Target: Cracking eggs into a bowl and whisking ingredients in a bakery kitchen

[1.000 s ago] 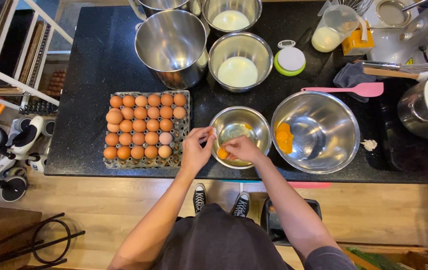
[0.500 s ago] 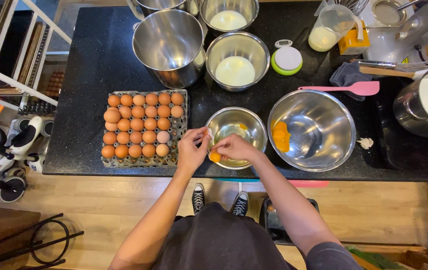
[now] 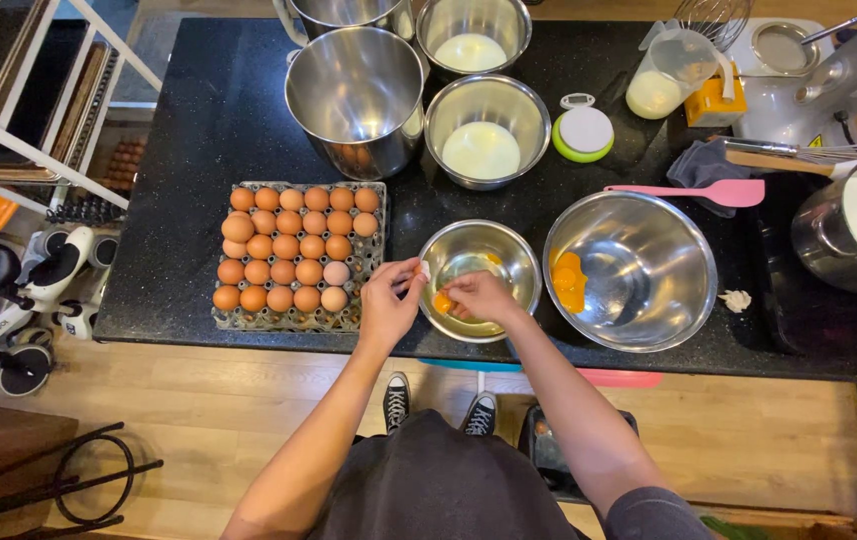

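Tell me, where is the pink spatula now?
In the head view the pink spatula lies on the black counter, toward the person's right, just beyond the large steel bowl holding yolks, beside a grey cloth.

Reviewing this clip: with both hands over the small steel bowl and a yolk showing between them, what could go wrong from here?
1. The yolk sits between the left hand and right hand; it could break and slip into the small bowl.
2. The left hand's grip is on a shell piece, so fragments might drop in.
3. That bowl sits near the counter edge; a nudge could tip it.
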